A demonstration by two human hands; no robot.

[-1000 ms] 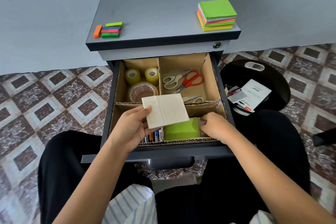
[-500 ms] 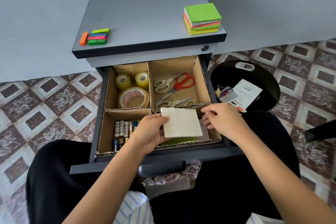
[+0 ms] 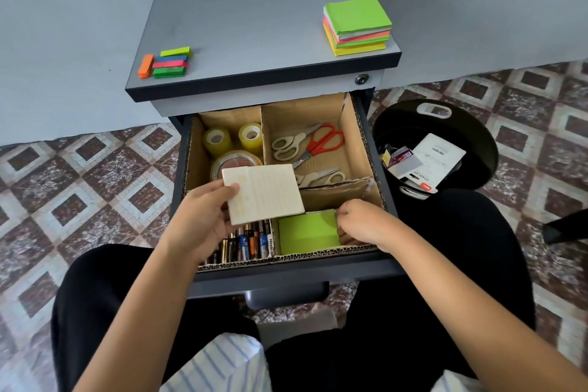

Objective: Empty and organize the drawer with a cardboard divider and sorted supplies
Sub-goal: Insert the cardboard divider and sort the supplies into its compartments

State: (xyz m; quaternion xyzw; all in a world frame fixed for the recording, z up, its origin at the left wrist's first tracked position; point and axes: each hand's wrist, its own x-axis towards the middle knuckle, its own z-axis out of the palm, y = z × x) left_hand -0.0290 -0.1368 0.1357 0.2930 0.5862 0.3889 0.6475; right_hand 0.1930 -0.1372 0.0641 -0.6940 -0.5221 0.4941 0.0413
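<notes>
**Green pad seated, pale pad waiting**

Since half a second ago the right hand (image 3: 362, 223) has dropped into the front-right cell of the divider (image 3: 334, 192). Its fingers curl on the edge of the green pad (image 3: 307, 231), now uncovered there. The left hand (image 3: 197, 219) has drawn the pale pad (image 3: 264, 192) up and leftward, pinched above the drawer (image 3: 286, 274). Judged: it stacks onto the green next

Cream, faintly lined pad (image 3: 264, 192) in my left hand (image 3: 194, 226); lime-green notes (image 3: 307, 231) at five o'clock of it; red-handled scissors (image 3: 315, 146) at one o'clock; floor tiles (image 3: 79, 184) brown-and-white diamonds.
</notes>
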